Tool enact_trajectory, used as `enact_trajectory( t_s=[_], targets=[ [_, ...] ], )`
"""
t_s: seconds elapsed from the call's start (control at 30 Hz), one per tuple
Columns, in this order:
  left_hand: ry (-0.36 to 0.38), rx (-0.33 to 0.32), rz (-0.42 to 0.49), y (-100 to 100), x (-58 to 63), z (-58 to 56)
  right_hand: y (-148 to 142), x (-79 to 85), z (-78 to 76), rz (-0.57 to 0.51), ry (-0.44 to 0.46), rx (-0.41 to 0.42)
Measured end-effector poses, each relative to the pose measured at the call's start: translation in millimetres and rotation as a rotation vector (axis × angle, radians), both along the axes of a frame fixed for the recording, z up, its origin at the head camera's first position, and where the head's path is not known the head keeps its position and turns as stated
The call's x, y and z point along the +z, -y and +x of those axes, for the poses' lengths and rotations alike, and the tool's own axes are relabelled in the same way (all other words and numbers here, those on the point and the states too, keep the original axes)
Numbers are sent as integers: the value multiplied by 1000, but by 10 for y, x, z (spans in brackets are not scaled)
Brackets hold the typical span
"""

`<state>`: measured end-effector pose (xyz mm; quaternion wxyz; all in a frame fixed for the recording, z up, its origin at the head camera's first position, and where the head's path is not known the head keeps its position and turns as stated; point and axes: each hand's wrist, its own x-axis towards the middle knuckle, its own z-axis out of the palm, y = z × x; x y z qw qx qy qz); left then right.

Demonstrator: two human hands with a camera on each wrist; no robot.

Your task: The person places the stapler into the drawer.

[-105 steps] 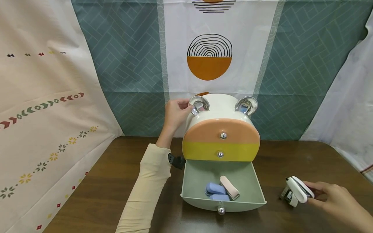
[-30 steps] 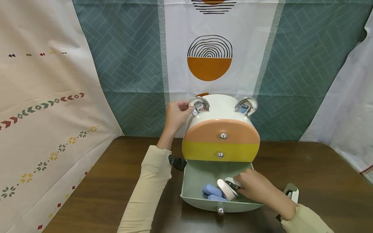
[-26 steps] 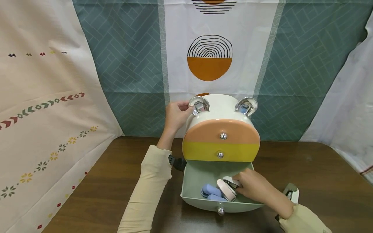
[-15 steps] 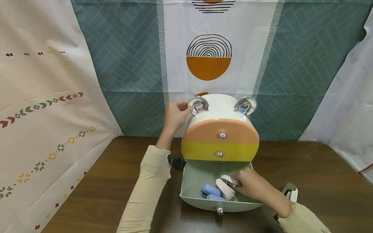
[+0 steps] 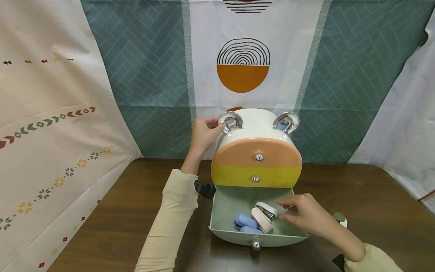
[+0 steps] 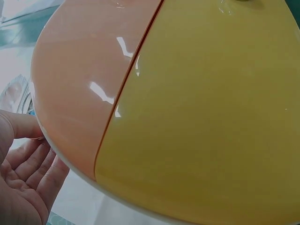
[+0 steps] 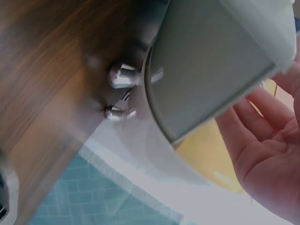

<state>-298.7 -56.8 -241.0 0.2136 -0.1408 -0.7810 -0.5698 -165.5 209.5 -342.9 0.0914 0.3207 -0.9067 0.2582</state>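
Note:
My left hand (image 5: 203, 135) holds the silver left ear (image 5: 234, 121) of a rounded drawer cabinet (image 5: 256, 150) with orange and yellow drawer fronts. Its pale green bottom drawer (image 5: 227, 198) is pulled out. In that drawer lie a white stapler (image 5: 268, 209), a pink stapler (image 5: 262, 220) leaning against it, and two blue ones (image 5: 245, 220). Just right of the white stapler, over the drawer's right side, hovers my right hand (image 5: 308, 214), thumb and fingers apart with nothing between them. In the right wrist view the right hand (image 7: 267, 145) is partly hidden by the drawer.
Another stapler (image 5: 341, 219), white and grey-green, lies on the brown table (image 5: 377, 196), partly covered by my right forearm. Silver knobs stick out of the drawer fronts, the lowest knob (image 5: 256, 244) towards me. Hanging cloth (image 5: 153, 75) encloses the back and sides.
My right hand carried the white stapler from the table into the drawer, beside the pink one. Since half a second ago it has let go and drawn back rightward. The left hand stays put.

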Motion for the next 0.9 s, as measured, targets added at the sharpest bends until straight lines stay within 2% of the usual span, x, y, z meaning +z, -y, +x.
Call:
enact_trajectory(
  t_s=[0.27, 0.5, 0.57, 0.73, 0.9],
  targets=[
    [1, 5, -7, 2, 4, -3, -267, -5, 79, -110, -69, -14],
    [5, 7, -25, -6, 10, -2, -602, -77, 160, -181, -11, -95],
    [9, 10, -28, -7, 10, 0, -725, -110, 172, -192, 6, -96],
    [10, 9, -23, -8, 6, 5, -1108, -259, 142, -197, 31, -32],
    [9, 2, -14, 5, -7, -6, -1468, -409, 88, -145, 73, 35]
  ],
)
